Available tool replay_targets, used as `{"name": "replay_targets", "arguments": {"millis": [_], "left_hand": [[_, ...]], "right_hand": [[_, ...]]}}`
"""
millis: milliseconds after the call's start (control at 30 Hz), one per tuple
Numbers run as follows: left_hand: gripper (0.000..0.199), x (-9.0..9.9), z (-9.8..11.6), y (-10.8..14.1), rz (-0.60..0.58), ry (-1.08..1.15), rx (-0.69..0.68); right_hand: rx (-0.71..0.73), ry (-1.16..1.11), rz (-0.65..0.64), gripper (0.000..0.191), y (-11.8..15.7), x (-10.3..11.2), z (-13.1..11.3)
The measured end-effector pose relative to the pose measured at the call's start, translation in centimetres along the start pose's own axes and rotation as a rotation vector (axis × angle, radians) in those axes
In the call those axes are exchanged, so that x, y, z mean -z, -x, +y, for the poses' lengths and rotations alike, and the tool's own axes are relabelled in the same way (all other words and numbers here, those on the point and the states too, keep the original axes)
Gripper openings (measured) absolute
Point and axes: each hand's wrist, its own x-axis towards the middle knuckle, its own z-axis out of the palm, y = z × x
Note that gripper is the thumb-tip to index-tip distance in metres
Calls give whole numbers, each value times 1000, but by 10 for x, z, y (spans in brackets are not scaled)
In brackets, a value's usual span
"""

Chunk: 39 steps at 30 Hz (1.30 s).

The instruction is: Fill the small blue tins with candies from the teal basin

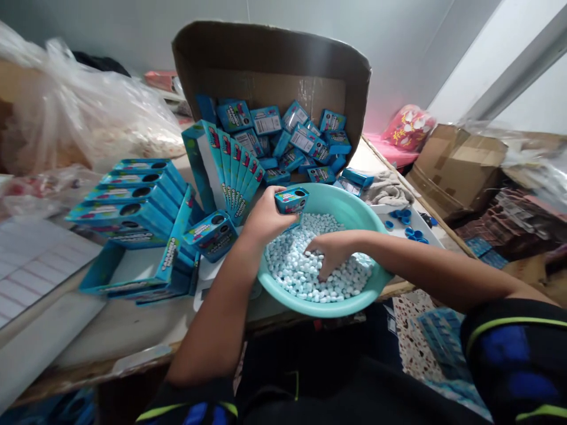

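Note:
A small blue printed box (291, 200) with a round dark hole in its top is held upright in my left hand (266, 218), over the left rim of a turquoise basin (325, 309). Small pale blue and white candies (292, 265) fill the basin. My right hand (332, 251) is dug into them, fingers curled around some candies and the fingertips partly buried. Another blue box (212, 235) stands left of my left wrist. Beyond the basin, a large cardboard carton (272, 50) lies open towards me with many blue boxes (305, 141) in it.
At left, a blue display tray (133, 283) holds a row of boxes (137, 203). Fanned blue cartons (230, 171) stand behind. A white tray (432, 236) with blue caps (414, 234) and a grey cloth (390, 189) lie right. Plastic bags (88, 112) are far left.

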Motion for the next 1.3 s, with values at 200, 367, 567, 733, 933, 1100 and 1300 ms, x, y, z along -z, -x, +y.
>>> {"name": "replay_targets", "arguments": {"millis": [200, 367, 567, 733, 933, 1100, 1300], "left_hand": [[76, 3, 8, 2, -53, 74, -33], [81, 4, 5, 3, -35, 76, -90], [56, 5, 12, 9, -155, -108, -125], [44, 7, 18, 13, -230, -228, -101], [49, 5, 19, 14, -268, -239, -102], [48, 5, 21, 15, -265, -209, -96], [47, 5, 24, 15, -291, -213, -78]], "right_hand": [[194, -302, 7, 40, 15, 20, 6], [298, -889, 343, 30, 18, 31, 5], [449, -1201, 677, 43, 2, 62, -19], [544, -1255, 856, 44, -23, 64, -22], [487, -1342, 874, 43, -39, 43, -13], [537, -1350, 884, 43, -36, 46, -14], [580, -1384, 938, 45, -30, 50, -11]]}}
